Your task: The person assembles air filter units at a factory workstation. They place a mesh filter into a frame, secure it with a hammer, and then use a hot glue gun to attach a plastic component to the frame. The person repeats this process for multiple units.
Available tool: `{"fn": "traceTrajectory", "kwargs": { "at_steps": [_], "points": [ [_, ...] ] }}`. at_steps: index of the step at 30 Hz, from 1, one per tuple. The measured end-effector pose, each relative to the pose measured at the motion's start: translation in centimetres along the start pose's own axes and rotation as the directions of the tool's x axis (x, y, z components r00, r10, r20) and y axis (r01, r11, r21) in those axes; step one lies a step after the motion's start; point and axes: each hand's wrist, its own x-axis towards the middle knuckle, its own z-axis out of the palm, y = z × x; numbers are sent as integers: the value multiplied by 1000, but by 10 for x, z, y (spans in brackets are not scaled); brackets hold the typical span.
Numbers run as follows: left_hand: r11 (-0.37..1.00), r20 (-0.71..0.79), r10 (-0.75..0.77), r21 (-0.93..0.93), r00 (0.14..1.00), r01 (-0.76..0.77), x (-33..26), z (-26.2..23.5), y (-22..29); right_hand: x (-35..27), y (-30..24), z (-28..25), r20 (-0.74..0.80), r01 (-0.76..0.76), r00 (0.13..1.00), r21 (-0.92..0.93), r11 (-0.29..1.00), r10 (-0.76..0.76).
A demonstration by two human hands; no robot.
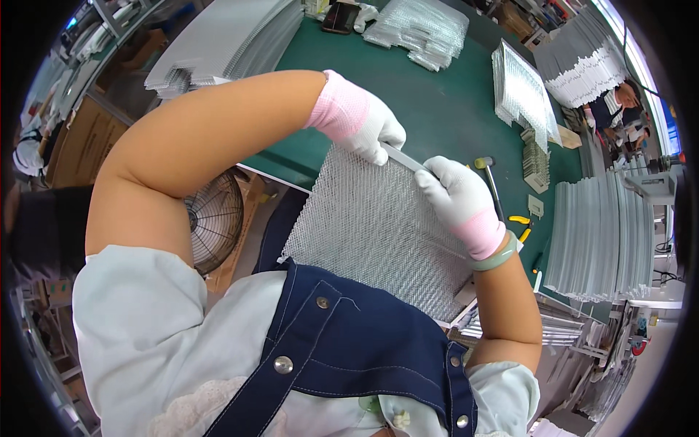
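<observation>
Grasping a narrow, flat, pale-grey strip (406,159), straight and smooth, level across from one hand to the other. Pinching its left end with the curled left hand (370,132), gloved in white knit with a pink cuff. Gripping its right end with the right hand (453,191), gloved alike, and wearing a smooth, pale-green bangle (496,256) at that wrist. Holding the strip over the far edge of a silvery mesh panel (378,226), woven-looking and finely zigzagged; cannot tell whether pressed against it. Reaching with that panel from the hands back to the dark-blue cloth apron (364,328).

Just right of the right hand, seeing a hammer (493,182) with a dark handle, then yellow-handled pliers (522,227), both on the smooth green table (335,80). Farther right, finding a row of ridged beige blocks (535,162) and a tall stack of grey, pleated-edged sheets (601,237). At the far side, noting a pile of shiny, crinkled silver panels (421,33); far left, layered white sheets (233,44). Near left, below the forearm, showing a round wire-caged fan (215,218).
</observation>
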Motion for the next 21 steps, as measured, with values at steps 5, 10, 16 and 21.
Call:
{"fn": "traceTrajectory", "kwargs": {
  "at_steps": [5,10,16,21],
  "points": [
    [957,-155,-109,250,982,146,2,23,14,-1,-2,8,-28,13,999,-189,982,-18],
    [820,-681,444,571,582,43,-3,52,-1,-12,20,13,-178,-105,983,-305,946,51],
    [928,-25,-365,-88,931,362,-86,118,20,-46,55,-15,-264,-279,929,-43,959,258],
    [617,-480,-285,-754,830,-225,-24,174,34,-45,26,-44,-491,-228,848,2,974,199]
  ]
}}
